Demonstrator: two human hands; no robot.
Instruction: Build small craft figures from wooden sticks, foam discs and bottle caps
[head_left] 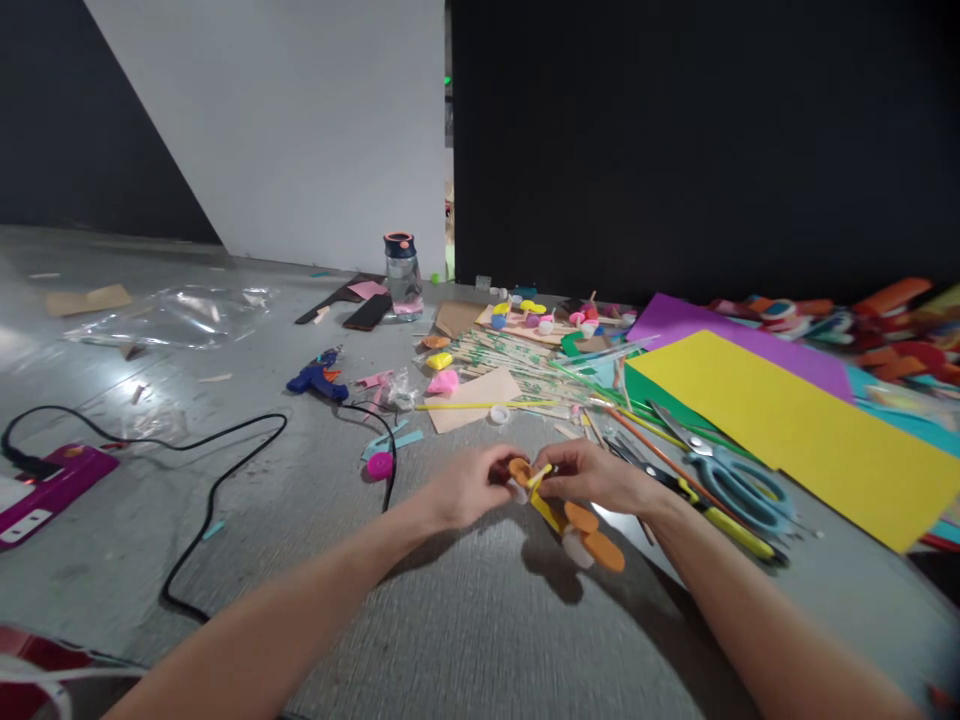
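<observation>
Both hands meet over the grey floor, holding a small craft piece (559, 512): a yellow body with orange discs and white caps on its axles. My left hand (469, 485) pinches the orange disc at its near end. My right hand (596, 475) grips the yellow straw and body from the right. The far end of the piece, with two orange discs (604, 548), hangs free below my right hand.
Blue scissors (739, 485) and pencils lie right of my hands, beside yellow (810, 430), purple and green paper sheets. A blue glue gun (319, 378) with a black cord (225, 480), a pink cap (379, 464), a water bottle (403, 275) and a power strip (45, 490) sit to the left.
</observation>
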